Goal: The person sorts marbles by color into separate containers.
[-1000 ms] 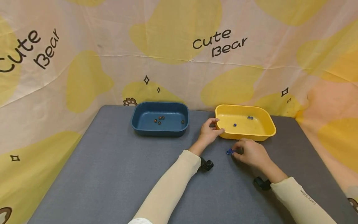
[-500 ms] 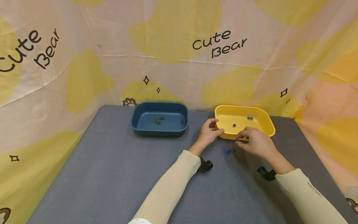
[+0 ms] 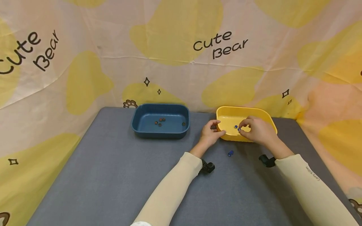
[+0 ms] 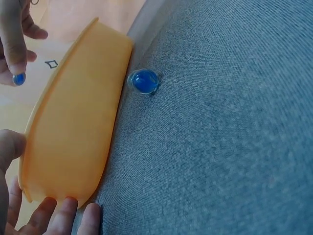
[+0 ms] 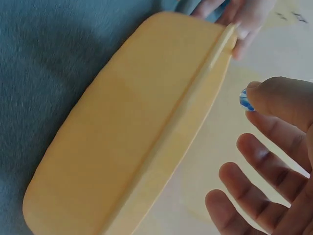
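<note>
My right hand pinches a blue glass marble between thumb and index finger, over the front part of the yellow tub. The other fingers spread apart in the right wrist view. My left hand holds the tub's left end, thumb at the rim and fingers against the side wall. Inside the tub lies a blue marble, just left of the pinched one; the right hand covers much of the tub's inside. On the table before the tub, two blue marbles sit close together.
To the left stands a dark blue tub with several brownish marbles in it. The grey table ends at a printed cloth hanging behind and at the sides. Dark wrist cameras sit below both hands.
My right hand has picked one blue marble from the small group on the table and lifted it up over the yellow tub's front rim. The left hand has stayed on the tub.
</note>
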Available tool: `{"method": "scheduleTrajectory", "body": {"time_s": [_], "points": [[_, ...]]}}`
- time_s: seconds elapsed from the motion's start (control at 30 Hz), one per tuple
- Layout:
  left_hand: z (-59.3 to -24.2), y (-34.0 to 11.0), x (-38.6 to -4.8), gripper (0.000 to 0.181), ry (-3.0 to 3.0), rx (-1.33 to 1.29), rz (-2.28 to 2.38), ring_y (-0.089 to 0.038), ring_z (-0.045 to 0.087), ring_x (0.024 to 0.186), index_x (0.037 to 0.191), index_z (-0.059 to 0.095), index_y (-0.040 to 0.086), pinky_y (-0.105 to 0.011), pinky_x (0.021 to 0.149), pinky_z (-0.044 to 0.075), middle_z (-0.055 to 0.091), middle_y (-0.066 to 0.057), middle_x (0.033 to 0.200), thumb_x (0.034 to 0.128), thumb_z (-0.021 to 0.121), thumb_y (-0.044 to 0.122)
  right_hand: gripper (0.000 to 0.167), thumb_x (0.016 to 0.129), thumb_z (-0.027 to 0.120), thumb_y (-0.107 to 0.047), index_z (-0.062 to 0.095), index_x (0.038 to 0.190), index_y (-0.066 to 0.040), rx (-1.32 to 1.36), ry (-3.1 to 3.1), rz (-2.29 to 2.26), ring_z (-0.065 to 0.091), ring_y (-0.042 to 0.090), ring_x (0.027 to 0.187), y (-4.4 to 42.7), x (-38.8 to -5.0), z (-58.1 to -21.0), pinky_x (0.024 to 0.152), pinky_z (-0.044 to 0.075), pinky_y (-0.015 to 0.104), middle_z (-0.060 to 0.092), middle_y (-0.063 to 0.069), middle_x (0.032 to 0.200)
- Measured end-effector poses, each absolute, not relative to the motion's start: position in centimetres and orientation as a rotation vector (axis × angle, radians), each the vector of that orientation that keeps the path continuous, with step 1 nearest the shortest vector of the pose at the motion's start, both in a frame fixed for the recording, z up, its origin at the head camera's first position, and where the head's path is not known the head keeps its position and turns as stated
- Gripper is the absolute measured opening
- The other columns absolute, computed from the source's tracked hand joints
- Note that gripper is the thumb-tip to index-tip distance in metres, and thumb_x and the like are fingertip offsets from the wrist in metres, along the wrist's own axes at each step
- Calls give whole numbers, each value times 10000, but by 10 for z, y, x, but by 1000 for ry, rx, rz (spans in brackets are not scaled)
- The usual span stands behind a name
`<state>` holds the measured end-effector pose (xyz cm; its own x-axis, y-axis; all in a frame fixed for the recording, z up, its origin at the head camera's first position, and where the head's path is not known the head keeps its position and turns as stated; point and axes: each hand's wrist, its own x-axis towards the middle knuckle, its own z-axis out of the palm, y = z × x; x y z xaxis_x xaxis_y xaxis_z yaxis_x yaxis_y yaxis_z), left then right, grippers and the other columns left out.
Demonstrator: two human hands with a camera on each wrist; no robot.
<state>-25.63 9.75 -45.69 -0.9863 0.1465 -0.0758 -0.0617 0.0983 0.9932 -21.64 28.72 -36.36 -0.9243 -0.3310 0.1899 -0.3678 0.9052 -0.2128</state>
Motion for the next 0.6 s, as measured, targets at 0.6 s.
{"method": "scheduleTrajectory", "body": {"time_s": [0.6], "points": [[-457, 96, -256, 451, 2219, 130, 2014, -135, 583, 882, 1200, 604, 126, -226, 721, 530, 596, -83, 1219, 788, 785, 145, 172, 815, 725, -192, 731, 919, -55, 519, -3057, 286, 614, 274, 789, 313, -263, -380, 706, 511, 460, 680, 132, 891]]}}
